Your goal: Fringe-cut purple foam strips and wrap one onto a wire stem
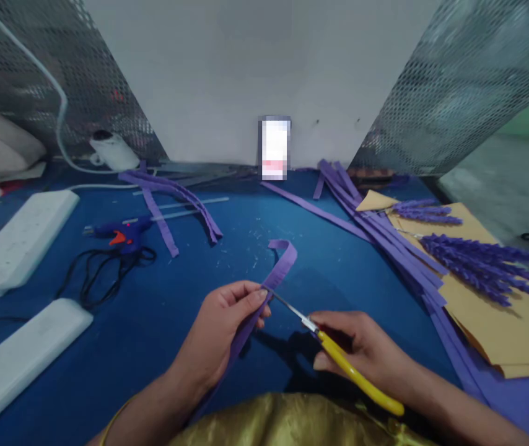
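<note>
On my feed, the purple strip (pixel 284 263) lies right of the glue gun (pixel 127 234) and nearer the camera. The left hand (pixel 224 322), the closer one, pinches it between thumb and fingers; the right hand (pixel 370 347) grasps yellow-handled scissors (pixel 347 367), their tips at the strip beside the left thumb. I see its long axis slant away and rightward past those fingers, the far end curling left.

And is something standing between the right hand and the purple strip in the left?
Only the scissors in the right hand, their tips at the purple strip beside the left hand; nothing else visible stands between.
</note>
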`<state>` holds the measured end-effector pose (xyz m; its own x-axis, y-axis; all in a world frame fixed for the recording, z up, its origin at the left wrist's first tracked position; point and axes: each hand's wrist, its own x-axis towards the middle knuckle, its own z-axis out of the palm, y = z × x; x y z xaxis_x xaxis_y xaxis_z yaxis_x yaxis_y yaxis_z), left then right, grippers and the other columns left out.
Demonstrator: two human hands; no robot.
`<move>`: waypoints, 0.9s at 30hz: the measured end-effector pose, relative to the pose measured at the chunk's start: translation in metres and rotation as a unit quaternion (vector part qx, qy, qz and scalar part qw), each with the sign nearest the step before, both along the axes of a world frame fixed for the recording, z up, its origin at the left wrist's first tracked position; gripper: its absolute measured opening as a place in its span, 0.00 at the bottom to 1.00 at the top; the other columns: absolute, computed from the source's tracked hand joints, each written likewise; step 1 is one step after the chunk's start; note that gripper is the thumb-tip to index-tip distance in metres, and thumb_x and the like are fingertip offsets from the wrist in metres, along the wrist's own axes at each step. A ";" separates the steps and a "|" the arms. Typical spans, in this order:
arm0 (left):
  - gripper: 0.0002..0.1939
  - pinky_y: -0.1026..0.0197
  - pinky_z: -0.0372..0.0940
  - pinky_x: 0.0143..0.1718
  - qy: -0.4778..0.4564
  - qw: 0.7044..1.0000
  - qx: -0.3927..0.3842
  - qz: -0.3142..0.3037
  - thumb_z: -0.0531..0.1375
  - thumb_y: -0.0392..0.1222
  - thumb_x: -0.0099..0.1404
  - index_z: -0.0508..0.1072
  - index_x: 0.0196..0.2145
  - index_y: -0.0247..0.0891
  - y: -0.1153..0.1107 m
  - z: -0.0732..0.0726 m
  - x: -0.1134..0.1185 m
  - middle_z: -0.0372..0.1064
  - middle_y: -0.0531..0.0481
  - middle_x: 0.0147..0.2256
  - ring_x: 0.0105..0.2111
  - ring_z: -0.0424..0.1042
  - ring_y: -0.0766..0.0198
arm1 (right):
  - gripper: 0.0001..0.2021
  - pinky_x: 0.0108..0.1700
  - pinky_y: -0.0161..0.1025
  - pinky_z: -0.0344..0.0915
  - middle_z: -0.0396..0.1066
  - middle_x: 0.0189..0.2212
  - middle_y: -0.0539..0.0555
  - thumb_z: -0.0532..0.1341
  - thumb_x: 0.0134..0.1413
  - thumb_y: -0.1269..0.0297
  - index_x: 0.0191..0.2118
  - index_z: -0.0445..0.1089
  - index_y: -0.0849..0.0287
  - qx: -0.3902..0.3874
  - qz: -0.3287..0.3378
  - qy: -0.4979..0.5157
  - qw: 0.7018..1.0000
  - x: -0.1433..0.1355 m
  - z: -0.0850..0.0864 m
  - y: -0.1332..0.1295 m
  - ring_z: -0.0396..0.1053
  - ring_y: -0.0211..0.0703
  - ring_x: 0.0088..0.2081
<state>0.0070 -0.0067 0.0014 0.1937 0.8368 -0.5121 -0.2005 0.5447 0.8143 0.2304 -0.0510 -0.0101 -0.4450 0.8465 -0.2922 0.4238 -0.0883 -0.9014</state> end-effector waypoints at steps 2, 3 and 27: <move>0.10 0.72 0.59 0.25 0.004 1.000 -0.001 0.004 0.70 0.44 0.53 0.76 0.26 0.35 0.000 -0.001 0.000 0.72 0.53 0.22 0.21 0.66 0.73 | 0.17 0.28 0.33 0.51 0.55 0.23 0.45 0.64 0.53 0.47 0.34 0.71 0.59 0.010 -0.005 0.002 1.000 -0.002 -0.002 0.001 0.49 0.35 0.25; 0.10 0.71 0.59 0.25 0.008 1.000 0.004 0.005 0.70 0.44 0.53 0.76 0.26 0.35 0.001 -0.002 0.000 0.72 0.53 0.22 0.21 0.66 0.73 | 0.17 0.27 0.33 0.51 0.54 0.22 0.45 0.64 0.53 0.47 0.33 0.70 0.59 0.017 -0.009 -0.001 1.000 -0.003 -0.003 0.002 0.48 0.35 0.25; 0.10 0.71 0.62 0.22 -0.007 0.994 0.105 0.007 0.72 0.39 0.50 0.77 0.26 0.32 0.010 -0.009 0.002 0.72 0.49 0.22 0.19 0.66 0.72 | 0.16 0.28 0.32 0.52 0.56 0.22 0.44 0.64 0.53 0.49 0.32 0.70 0.59 0.191 -0.029 -0.089 0.977 -0.003 -0.018 0.008 0.53 0.35 0.26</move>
